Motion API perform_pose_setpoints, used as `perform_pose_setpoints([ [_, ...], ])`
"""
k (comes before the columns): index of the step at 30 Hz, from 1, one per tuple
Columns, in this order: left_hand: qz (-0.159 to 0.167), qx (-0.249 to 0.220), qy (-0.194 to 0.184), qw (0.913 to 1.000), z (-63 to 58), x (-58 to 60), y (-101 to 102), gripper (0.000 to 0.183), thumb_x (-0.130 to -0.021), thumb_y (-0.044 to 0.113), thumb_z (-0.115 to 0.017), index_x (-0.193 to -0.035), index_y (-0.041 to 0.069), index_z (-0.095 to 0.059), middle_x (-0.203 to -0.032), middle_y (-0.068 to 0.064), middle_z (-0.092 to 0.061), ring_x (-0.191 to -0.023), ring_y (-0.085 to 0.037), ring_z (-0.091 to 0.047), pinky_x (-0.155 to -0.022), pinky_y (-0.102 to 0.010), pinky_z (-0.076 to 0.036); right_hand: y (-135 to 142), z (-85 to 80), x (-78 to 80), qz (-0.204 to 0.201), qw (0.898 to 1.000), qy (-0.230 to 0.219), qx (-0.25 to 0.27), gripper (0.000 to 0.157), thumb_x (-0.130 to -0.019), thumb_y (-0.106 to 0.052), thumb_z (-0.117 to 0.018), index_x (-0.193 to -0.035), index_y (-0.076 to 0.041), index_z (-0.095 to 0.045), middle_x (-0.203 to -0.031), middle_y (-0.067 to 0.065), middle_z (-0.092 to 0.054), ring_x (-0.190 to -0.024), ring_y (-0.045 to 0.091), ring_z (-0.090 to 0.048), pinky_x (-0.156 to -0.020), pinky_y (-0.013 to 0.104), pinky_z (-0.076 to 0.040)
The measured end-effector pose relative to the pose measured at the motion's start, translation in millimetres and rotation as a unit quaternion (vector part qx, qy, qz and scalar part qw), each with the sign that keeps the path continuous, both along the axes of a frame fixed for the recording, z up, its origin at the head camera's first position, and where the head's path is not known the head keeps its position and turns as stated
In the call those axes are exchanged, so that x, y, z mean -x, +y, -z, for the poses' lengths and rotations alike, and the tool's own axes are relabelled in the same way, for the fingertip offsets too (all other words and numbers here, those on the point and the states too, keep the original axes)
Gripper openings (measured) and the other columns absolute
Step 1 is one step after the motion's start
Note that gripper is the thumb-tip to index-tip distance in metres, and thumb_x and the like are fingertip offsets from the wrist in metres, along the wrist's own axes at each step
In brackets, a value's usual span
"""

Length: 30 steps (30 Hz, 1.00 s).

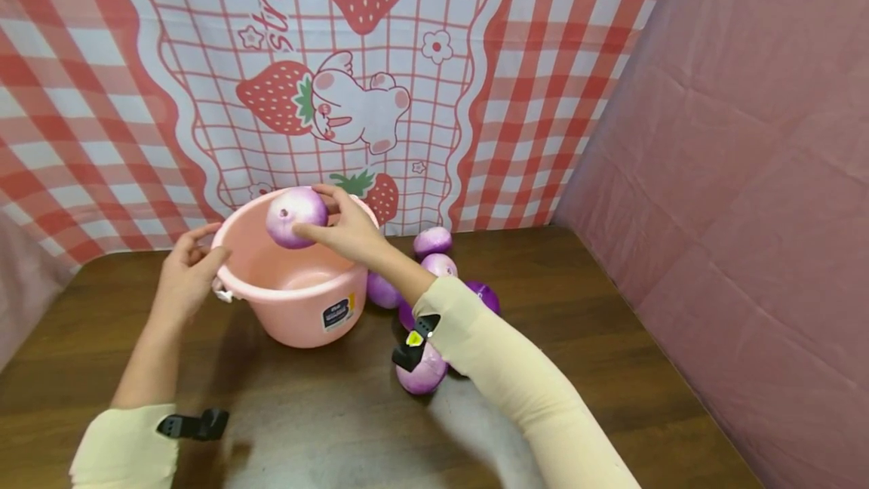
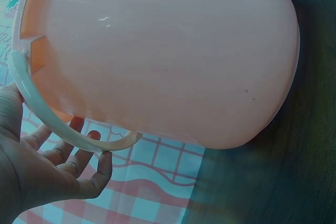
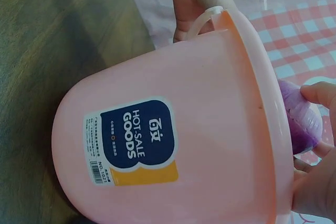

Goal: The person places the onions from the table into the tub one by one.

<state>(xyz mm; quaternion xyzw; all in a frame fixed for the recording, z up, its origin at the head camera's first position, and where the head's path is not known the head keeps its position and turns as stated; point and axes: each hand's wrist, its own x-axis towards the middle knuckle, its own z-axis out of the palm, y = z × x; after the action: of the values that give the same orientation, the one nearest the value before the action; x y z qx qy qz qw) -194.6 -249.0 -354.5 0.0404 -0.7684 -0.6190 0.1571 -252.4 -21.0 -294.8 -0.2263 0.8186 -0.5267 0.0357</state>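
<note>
A pink plastic bucket (image 1: pixel 288 315) stands upright on the table, its label facing the near right side. At its left rim is my left hand (image 1: pixel 186 270), thumb over the edge and fingers curled by the white handle (image 2: pixel 47 116). My right hand (image 1: pixel 353 231) holds a purple-and-white onion (image 1: pixel 296 217) over the bucket's mouth. From the right wrist view, the same onion (image 3: pixel 300 116) appears just past the rim, partly covered by it and by the fingers.
Right of the bucket, several purple onions lie on the brown table (image 1: pixel 577 353), among them a near one (image 1: pixel 422 372) and a far one (image 1: pixel 432 241). My right forearm hides some of them. A checkered strawberry cloth (image 1: pixel 529 96) hangs behind, and a pink cloth (image 1: pixel 733 172) at right.
</note>
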Motion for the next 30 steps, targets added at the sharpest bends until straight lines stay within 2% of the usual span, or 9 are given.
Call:
perform_pose_setpoints([
  [10,-0.002,0.016,-0.008,0.9998,-0.9,-0.1,1.9,0.035,-0.091,0.016,-0.053,-0.126,0.021,-0.050,-0.071,0.021,-0.057,-0.059,0.005,-0.054,-0.053,-0.010,-0.047,-16.5,6.7,9.0,-0.010,1.000,-0.008,-0.003,0.070,-0.080,-0.026,-0.074,-0.139,-0.012,-0.040,-0.128,0.010,-0.056,-0.113,0.016,-0.056,-0.088,0.015,-0.048],
  [16,-0.004,0.023,-0.006,0.9997,-2.1,-2.4,2.7,0.039,-0.091,0.018,-0.054,-0.130,0.016,-0.049,-0.074,0.021,-0.058,-0.060,0.006,-0.055,-0.054,-0.010,-0.047,-21.0,8.5,12.5,-0.010,1.000,-0.026,0.004,0.069,-0.080,-0.025,-0.074,-0.138,-0.011,-0.040,-0.128,0.010,-0.057,-0.112,0.016,-0.057,-0.088,0.016,-0.049],
  [19,-0.002,0.020,-0.003,0.9998,-2.1,-2.1,2.6,0.037,-0.091,0.018,-0.054,-0.128,0.019,-0.051,-0.073,0.022,-0.058,-0.061,0.006,-0.055,-0.054,-0.009,-0.047,-22.0,9.1,14.0,-0.022,0.999,-0.024,0.000,0.065,-0.079,-0.024,-0.074,-0.136,-0.011,-0.044,-0.124,0.009,-0.059,-0.109,0.014,-0.059,-0.087,0.016,-0.050],
  [24,0.001,-0.003,-0.007,1.0000,-1.5,-0.9,2.0,0.034,-0.091,0.013,-0.054,-0.120,0.029,-0.053,-0.072,0.024,-0.058,-0.060,0.007,-0.055,-0.054,-0.008,-0.046,-22.9,11.5,15.2,-0.061,0.998,0.004,-0.008,0.060,-0.077,-0.017,-0.076,-0.130,-0.009,-0.049,-0.116,0.010,-0.063,-0.100,0.012,-0.060,-0.083,0.013,-0.049],
  [30,-0.001,-0.062,-0.001,0.9981,0.8,0.3,2.3,0.033,-0.089,0.008,-0.055,-0.108,0.034,-0.054,-0.070,0.021,-0.059,-0.057,0.006,-0.054,-0.051,-0.008,-0.045,-22.3,13.2,13.2,-0.066,0.994,0.024,-0.090,0.059,-0.078,-0.024,-0.076,-0.127,-0.008,-0.047,-0.116,0.007,-0.060,-0.104,0.012,-0.057,-0.088,0.012,-0.046],
])
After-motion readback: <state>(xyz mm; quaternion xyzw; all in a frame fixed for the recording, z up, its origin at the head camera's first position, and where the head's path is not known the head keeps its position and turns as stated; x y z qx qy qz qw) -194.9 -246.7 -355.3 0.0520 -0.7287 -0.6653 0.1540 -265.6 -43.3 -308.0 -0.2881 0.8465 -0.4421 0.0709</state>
